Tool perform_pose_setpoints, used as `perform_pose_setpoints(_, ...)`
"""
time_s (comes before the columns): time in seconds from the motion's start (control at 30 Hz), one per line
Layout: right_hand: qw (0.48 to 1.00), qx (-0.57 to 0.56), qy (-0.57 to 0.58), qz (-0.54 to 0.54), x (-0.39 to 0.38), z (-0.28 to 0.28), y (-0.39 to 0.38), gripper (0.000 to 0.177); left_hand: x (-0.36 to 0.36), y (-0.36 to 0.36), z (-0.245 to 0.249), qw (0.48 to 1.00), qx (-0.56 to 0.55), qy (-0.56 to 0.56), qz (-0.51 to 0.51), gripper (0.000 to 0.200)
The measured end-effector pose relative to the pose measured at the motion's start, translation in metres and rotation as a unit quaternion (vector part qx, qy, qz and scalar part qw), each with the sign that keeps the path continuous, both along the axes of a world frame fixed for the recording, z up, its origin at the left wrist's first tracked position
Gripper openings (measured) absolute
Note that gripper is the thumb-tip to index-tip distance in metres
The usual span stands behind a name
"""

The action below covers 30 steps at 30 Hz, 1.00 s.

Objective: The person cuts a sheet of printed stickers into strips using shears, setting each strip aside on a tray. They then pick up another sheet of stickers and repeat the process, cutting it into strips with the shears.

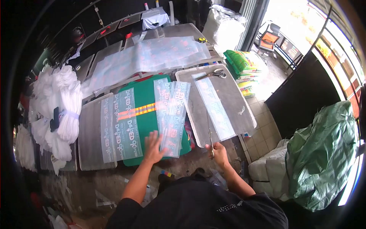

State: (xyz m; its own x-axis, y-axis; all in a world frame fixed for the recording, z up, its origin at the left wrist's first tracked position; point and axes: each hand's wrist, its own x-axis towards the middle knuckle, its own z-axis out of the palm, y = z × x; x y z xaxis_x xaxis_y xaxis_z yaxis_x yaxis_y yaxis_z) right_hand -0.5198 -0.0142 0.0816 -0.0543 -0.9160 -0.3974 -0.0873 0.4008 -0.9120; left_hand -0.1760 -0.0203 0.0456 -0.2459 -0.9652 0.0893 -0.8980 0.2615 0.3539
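My left hand (154, 148) has its fingers spread at the lower left edge of the printed translucent strips (176, 118) on the green board (146, 125). My right hand (217, 153) is closed around the handles of the scissors (211, 143), whose blades point away from me over the grey board's near edge. More printed sheets (122, 128) lie on the left of the green board, and an orange and yellow striped band (137, 111) crosses its middle. A separate printed strip (214, 108) lies slantwise on the right grey board (244, 110).
Behind lie large translucent sheets (148, 55) and a yellow tape measure (202, 39). Another pair of scissors (218, 73) rests on the right board. White bundles (63, 110) hang at left. Green sacks (242, 62) and a green-wrapped bundle (322, 156) stand at right.
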Motion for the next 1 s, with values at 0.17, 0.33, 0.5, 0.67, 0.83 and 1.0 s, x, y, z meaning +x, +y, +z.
perform_pose_setpoints(0.17, 0.999, 0.008, -0.017, 0.03, 0.028, 0.01, 0.009, 0.044, 0.081, 0.043, -0.055, 0.953, -0.015, -0.064, 0.296, 0.075)
perform_pose_setpoints(0.33, 0.994, 0.031, -0.015, 0.099, 0.065, -0.005, 0.024, 0.045, 0.066, 0.051, -0.069, 0.948, 0.027, -0.079, 0.307, 0.077)
perform_pose_setpoints(0.5, 0.984, 0.029, 0.08, 0.154, 0.114, 0.005, 0.041, 0.052, 0.064, 0.03, -0.047, 0.974, 0.012, 0.105, 0.201, 0.074)
perform_pose_setpoints(0.67, 0.98, 0.031, 0.087, 0.177, 0.157, -0.018, 0.076, 0.048, 0.136, 0.05, -0.023, 0.985, -0.055, 0.039, 0.159, 0.074)
perform_pose_setpoints(0.83, 0.951, 0.031, 0.135, 0.275, 0.194, -0.013, 0.102, 0.042, 0.175, 0.061, -0.05, 0.995, -0.022, -0.04, 0.086, 0.074)
perform_pose_setpoints(1.0, 0.932, 0.113, 0.105, 0.328, 0.195, -0.042, 0.146, 0.06, 0.176, 0.054, -0.047, 0.994, -0.033, -0.013, 0.101, 0.061)
